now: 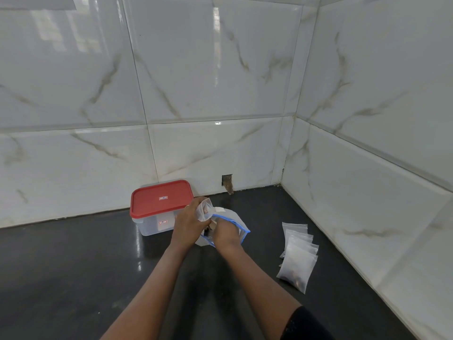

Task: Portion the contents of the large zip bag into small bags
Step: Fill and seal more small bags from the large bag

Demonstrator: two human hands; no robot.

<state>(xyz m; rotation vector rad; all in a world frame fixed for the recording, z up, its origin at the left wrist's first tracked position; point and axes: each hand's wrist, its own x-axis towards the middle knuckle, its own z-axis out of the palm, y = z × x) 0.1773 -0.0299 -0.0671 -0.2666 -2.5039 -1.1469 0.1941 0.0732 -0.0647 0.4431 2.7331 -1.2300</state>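
On dark counter (73,266), by tiled corner: your left hand (188,220) has fingers curled round small bag (204,209), gripping it near its mouth and holding it up right over large zip bag (232,215). Your right hand (225,233) is at large bag's blue-zipped opening, fingertips hidden, so honestly can't tell if it's gripping anything. Large bag sits just in front of red-lidded container (159,204). Overlapping row of small bags (296,256) lies to right, well apart from hands, nearest one with dark contents at bottom.
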